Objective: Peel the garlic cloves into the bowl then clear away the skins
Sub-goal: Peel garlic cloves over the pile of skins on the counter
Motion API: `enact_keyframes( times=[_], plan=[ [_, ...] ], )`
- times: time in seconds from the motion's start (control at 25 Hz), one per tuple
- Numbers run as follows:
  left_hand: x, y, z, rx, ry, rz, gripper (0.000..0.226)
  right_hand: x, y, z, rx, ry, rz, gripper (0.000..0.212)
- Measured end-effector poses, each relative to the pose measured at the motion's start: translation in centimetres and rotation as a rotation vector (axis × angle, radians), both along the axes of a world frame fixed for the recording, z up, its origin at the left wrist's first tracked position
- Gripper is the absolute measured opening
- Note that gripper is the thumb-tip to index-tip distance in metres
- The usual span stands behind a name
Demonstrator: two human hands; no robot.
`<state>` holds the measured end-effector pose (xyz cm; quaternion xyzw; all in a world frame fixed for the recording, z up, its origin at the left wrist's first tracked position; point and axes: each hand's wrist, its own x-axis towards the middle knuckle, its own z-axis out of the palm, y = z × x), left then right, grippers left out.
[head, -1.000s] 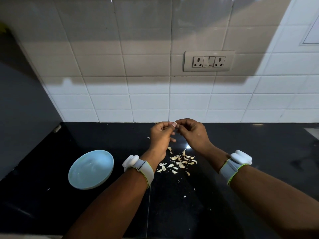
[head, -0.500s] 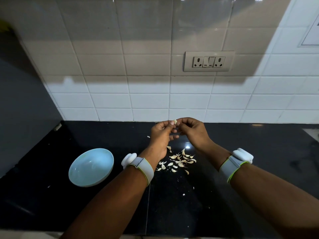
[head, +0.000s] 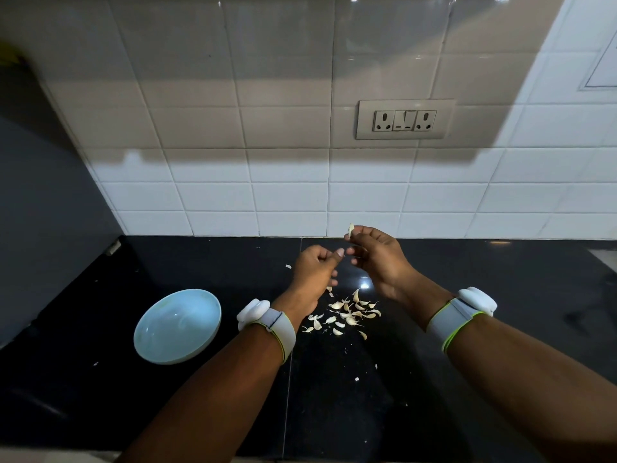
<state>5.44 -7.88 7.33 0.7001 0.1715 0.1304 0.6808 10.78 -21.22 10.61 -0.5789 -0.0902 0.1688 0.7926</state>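
A pale, curved sliver of garlic skin [head: 350,230] stands up from the pinched thumb and fingertip of the right hand [head: 377,259], raised above the black tabletop [head: 334,412] near the wall. The left hand [head: 315,267] sits just beside it, fingers curled; whether a clove lies inside cannot be told. Below both hands lies a loose heap of garlic pieces [head: 345,315], cream and papery, roughly twenty, cloves and skins hard to separate. One light-blue bowl [head: 177,325] sits left of the heap. No writing is readable.
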Motion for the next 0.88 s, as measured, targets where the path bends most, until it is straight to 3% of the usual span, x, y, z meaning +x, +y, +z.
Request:
enact_keyframes(
  times=[0.16,0.24,0.36,0.52,0.64,0.88],
  plan=[
    [0.1,0.2,0.1,0.234,0.033,0.050,0.022,0.2,0.0,-0.7,-0.013,-0.029,-0.003,0.008],
    [0.0,0.1,0.7,0.297,0.053,0.023,0.056,0.3,0.1,-0.9,-0.017,-0.043,-0.009,0.014],
    [0.3,0.0,1.0,0.329,-0.031,0.100,0.013,0.4,0.1,-1.1,-0.030,-0.066,-0.008,0.025],
    [0.5,-0.4,1.4,0.215,-0.111,0.146,0.028,0.2,0.1,-1.1,-0.100,-0.152,-0.015,0.021],
    [0.3,-0.9,2.3,0.061,-0.144,0.088,0.012,-0.2,0.2,-0.9,-0.131,-0.223,-0.001,0.019],
    [0.0,-1.2,2.8,-0.108,-0.109,0.137,0.008,-0.3,0.3,-0.8,-0.175,-0.324,-0.018,0.021]
  ],
)
